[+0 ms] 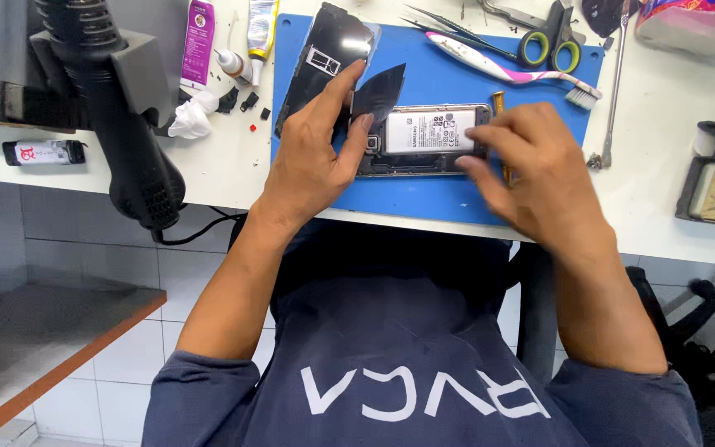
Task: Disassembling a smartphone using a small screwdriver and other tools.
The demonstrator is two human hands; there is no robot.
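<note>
The left hand [312,153] rests on the blue mat [424,199] at the left end of the open phone [424,136]. Its thumb and first finger make a narrow grip on a thin black sheet [381,93], and the sheet sticks up just above the phone's left end. The other left fingers touch the phone's left edge by the little camera hole.

The right hand [527,170] sits on the right end of the phone. Its fingers curl over that end and the thumb presses at the phone's near edge, so its grip holds the phone. This hand is a bit blurry.

The phone lies flat on the mat with its back off, and a white battery [430,131] shows between the two hands.

A black back cover [324,58] lies on the mat just past the left hand. Past the right hand lie a pink and white toothbrush [506,70], tweezers [448,29] and scissors [549,41]. Far left of the left hand, a black heat gun [122,116] hangs over the edge of the white desk [664,165], with a glue tube [261,25] and a lighter [43,152] near it.
</note>
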